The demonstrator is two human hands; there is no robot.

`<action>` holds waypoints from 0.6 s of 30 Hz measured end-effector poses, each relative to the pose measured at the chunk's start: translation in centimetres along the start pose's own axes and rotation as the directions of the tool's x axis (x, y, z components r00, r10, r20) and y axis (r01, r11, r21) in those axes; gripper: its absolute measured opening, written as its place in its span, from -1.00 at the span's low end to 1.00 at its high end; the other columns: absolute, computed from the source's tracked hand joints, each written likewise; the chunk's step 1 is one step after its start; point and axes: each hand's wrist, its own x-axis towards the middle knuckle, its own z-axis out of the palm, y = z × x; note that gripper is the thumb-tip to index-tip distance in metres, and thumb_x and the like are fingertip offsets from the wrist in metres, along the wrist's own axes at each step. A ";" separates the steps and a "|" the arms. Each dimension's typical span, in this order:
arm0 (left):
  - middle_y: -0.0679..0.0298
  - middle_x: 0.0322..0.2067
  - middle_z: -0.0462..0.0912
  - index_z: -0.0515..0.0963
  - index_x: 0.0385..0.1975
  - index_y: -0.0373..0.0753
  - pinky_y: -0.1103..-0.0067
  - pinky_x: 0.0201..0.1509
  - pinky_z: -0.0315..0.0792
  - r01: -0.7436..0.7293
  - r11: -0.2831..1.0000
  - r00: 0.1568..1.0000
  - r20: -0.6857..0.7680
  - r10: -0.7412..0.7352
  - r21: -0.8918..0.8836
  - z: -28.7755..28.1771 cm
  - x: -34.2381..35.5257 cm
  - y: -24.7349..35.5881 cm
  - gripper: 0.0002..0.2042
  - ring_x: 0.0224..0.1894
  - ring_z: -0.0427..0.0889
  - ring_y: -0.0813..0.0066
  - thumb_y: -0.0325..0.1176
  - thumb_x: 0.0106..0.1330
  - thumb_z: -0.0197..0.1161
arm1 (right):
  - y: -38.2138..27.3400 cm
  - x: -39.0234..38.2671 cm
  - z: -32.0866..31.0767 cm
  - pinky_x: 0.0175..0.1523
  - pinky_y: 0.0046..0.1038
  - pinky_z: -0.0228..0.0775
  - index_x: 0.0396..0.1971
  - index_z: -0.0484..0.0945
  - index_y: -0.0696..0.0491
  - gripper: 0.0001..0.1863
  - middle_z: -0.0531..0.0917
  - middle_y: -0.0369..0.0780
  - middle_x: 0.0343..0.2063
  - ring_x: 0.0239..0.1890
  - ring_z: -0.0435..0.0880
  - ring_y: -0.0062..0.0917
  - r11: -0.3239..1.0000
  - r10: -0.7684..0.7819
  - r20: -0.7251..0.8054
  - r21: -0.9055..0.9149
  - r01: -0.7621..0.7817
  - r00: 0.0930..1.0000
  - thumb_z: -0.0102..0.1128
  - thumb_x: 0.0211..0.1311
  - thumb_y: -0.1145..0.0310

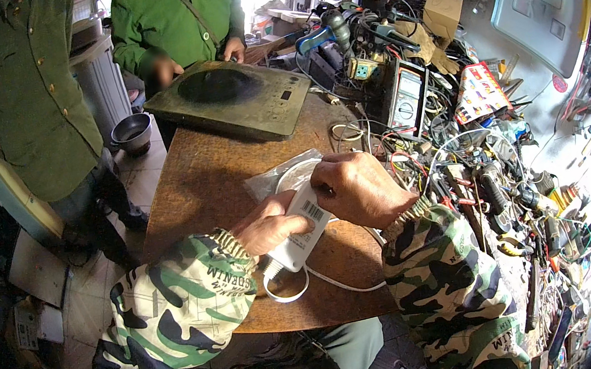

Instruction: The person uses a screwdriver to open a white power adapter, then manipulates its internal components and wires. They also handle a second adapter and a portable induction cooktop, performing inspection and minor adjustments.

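My left hand (269,226) is wrapped round a white box-shaped power adapter (301,242) with a barcode label, its thumb lying across the face. The adapter is held tilted above the wooden table. From its lower end a white cable (341,285) loops down and runs off to the right under my right arm. My right hand (366,183) is closed at the adapter's upper end; what its fingertips grip there is hidden. Just beyond both hands lies a clear plastic bag (262,185), with white cable showing beside it.
A dusty induction cooker (241,101) rests on the far end of the table (192,181), with a green-jacketed person's hands at it. Another person stands at the left. Tools, wires and a multimeter (407,97) crowd the right side. A dark pot (132,132) stands far left.
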 end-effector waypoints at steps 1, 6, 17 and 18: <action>0.26 -0.22 0.63 0.52 -0.02 -0.35 0.53 -0.03 0.43 0.005 1.000 1.000 0.012 -0.005 0.007 -0.2 0.1 -0.2 -0.63 -0.14 0.56 0.49 -0.38 0.15 0.22 | 0.1 0.0 0.1 -0.28 -0.11 0.57 -0.47 0.64 0.10 -0.85 0.68 -0.01 -0.46 -0.41 0.70 -0.04 1.000 -0.002 -0.002 0.000 0.002 1.000 0.27 0.06 0.33; 0.27 -0.15 0.64 0.50 0.03 -0.32 0.52 0.01 0.46 0.009 0.998 1.000 0.028 -0.010 0.057 -0.3 0.1 -0.2 -0.61 -0.08 0.58 0.50 -0.40 0.19 0.25 | 0.5 0.0 0.0 -0.31 -0.09 0.56 -0.49 0.64 0.10 -0.85 0.66 0.02 -0.51 -0.43 0.69 -0.03 1.000 -0.016 0.030 0.008 0.016 0.999 0.27 0.05 0.32; 0.22 -0.21 0.64 0.51 -0.03 -0.35 0.49 -0.02 0.43 -0.079 0.991 0.997 0.005 0.079 0.106 0.1 0.0 -0.1 -0.62 -0.13 0.57 0.45 -0.35 0.15 0.23 | 0.0 0.4 -0.1 -0.28 -0.20 0.56 -0.49 0.65 0.17 -0.83 0.67 -0.02 -0.52 -0.44 0.70 -0.10 0.998 0.069 0.071 -0.016 -0.068 0.995 0.29 0.00 0.36; 0.20 -0.25 0.64 0.52 -0.06 -0.37 0.48 -0.03 0.43 -0.107 0.986 0.994 -0.002 0.108 0.130 0.2 0.0 -0.1 -0.63 -0.15 0.58 0.44 -0.33 0.14 0.22 | 0.0 0.3 -0.2 -0.29 -0.21 0.55 -0.49 0.65 0.18 -0.82 0.67 -0.01 -0.51 -0.44 0.70 -0.10 0.997 0.077 0.078 -0.010 -0.077 0.994 0.30 -0.01 0.35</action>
